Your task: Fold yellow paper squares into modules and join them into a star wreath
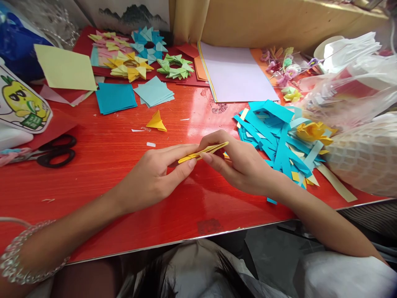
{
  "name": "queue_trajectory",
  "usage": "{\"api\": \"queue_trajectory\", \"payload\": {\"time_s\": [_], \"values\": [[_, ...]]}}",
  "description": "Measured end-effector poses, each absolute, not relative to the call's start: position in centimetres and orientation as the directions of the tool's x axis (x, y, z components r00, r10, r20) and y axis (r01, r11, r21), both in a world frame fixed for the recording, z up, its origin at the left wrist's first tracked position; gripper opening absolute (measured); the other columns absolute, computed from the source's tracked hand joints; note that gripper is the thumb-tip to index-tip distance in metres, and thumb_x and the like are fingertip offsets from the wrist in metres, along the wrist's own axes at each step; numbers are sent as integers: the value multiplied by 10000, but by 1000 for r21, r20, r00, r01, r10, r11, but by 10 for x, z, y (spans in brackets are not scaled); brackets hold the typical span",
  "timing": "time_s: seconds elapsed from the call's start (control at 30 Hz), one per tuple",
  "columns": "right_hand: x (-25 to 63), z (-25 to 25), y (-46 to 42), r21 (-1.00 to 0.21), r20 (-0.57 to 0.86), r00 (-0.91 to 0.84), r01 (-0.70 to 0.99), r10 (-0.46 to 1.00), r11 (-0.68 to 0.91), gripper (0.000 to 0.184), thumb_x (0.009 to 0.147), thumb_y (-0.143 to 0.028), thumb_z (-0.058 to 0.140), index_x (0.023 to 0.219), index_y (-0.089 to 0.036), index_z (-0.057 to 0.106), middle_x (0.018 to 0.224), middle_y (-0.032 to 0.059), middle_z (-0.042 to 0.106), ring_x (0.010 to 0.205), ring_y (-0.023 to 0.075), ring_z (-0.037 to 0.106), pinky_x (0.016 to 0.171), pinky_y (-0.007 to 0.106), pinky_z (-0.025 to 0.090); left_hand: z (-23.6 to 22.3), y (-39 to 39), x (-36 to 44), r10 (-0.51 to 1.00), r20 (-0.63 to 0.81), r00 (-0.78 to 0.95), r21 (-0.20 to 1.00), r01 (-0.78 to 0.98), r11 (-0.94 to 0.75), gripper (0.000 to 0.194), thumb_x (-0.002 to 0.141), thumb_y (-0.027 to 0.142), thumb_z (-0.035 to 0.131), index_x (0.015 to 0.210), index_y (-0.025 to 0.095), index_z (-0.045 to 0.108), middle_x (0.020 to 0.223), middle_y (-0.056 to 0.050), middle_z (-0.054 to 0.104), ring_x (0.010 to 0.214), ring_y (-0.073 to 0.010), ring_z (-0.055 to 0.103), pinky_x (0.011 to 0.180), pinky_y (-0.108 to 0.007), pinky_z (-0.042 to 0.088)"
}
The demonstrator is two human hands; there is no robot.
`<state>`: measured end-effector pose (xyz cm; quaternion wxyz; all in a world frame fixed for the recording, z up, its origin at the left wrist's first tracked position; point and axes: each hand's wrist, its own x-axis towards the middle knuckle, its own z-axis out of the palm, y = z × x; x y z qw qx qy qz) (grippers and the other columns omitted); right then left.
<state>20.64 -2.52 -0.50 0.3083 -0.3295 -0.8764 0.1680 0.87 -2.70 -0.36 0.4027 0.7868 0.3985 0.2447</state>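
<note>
Between my two hands is a folded yellow paper [203, 152], seen nearly edge-on with its layers showing. My left hand [163, 171] pinches its left end between thumb and fingers. At the other end my right hand [238, 163] is closed on the same paper, thumb on the near side and fingers bent over behind. Both hands are raised a little over the red table [130, 219]. Just beyond them lies a small folded yellow paper piece [157, 121]. Some of the fingers are hidden behind the paper.
Blue paper strips [273, 136] are heaped at right beside a netted bundle [366, 153]. Black-handled scissors [56, 151] lie left. Blue paper squares [116, 98], pale blue squares [154, 91] and several folded paper rings [175, 66] sit at the back, near lilac sheets [235, 74].
</note>
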Motion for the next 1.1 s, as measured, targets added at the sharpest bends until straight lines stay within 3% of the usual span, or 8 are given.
{"api": "queue_trajectory", "payload": {"time_s": [0.53,0.93,1.1], "values": [[204,-5,-26,-602,384,-549,461,743,652,72,942,-239,432,918,-175,455,759,9,578,632,90,510,559,218,410,-2,-27,11,839,30,543,847,432,-310,388,893,370,470,1227,209,586,1230,-22,625,1080,-193,596,908,-247,456],[202,-9,-27,-580,422,-498,494,757,648,74,940,-230,441,879,-189,444,746,-14,567,576,66,484,501,199,369,-4,-27,10,833,56,551,838,427,-339,358,888,363,472,1190,228,611,1226,-22,627,1085,-211,598,914,-266,472],[200,-12,-28,-500,477,-479,542,737,676,85,934,-236,451,879,-172,451,701,-11,561,561,74,477,510,205,369,-5,-27,10,832,40,554,838,435,-330,377,894,385,464,1223,248,586,1257,-15,606,1119,-211,581,948,-289,462]]}}
